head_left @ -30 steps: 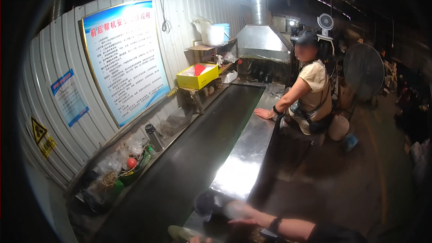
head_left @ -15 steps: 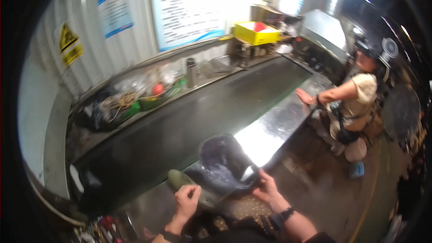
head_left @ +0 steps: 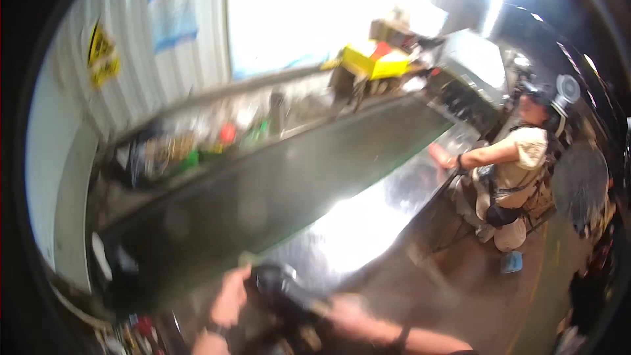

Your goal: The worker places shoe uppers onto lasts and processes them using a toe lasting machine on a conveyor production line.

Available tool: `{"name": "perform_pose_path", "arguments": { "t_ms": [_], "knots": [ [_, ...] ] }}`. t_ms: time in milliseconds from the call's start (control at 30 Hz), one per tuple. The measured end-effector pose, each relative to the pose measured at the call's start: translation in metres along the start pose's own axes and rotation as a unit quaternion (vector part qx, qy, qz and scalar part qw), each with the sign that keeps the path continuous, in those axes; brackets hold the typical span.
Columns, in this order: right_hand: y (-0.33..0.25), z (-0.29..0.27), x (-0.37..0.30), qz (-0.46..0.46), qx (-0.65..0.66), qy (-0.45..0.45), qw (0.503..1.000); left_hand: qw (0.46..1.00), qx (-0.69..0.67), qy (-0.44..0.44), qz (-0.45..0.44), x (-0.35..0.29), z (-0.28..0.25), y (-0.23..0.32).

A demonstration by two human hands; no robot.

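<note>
In the head view, a dark, glossy curved piece [head_left: 284, 288] is tilted low in front of me, blurred by motion; its exact kind does not show. My right hand [head_left: 348, 315] has its fingers closed on the near right end of it. Just to its left is my left hand [head_left: 230, 296], smeared, so its fingers and anything in them cannot be made out. A small olive-coloured tip [head_left: 246, 260] shows beside the left fingertips. Below the hands, the dark area near my body is too blurred to read.
A long dark belt [head_left: 263, 200] with a shiny metal edge [head_left: 361, 230] runs diagonally. Behind it lie bagged odds and ends [head_left: 164, 151], a bottle [head_left: 277, 112] and a yellow box [head_left: 374, 62]. A co-worker [head_left: 519, 164] sits at the right, one hand on the metal edge.
The dark piece has come nearer to me and leftward with my right hand, tipping so its hollow is hidden. My left hand has moved left. Most of the olive thing is out of sight.
</note>
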State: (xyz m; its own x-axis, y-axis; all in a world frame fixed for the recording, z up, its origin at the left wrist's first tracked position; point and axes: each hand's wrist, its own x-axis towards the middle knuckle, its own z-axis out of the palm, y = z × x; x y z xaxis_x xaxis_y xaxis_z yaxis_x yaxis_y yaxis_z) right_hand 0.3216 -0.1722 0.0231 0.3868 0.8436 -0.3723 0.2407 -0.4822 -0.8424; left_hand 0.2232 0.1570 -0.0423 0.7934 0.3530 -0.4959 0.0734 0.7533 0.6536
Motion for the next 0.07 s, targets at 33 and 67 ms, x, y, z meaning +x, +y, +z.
{"name": "perform_pose_path", "arguments": {
  "t_ms": [33, 67],
  "knots": [
    [-0.040, 0.005, 0.001, 0.044, 0.163, 0.010, 0.986, 0.967, 0.154, 0.124, 0.159, 0.022, -0.026, -0.014],
    [-0.044, -0.018, 0.017, 0.016, 0.164, 0.062, 0.984, 0.964, 0.175, 0.075, 0.183, 0.065, 0.010, 0.022]
  ]
}}
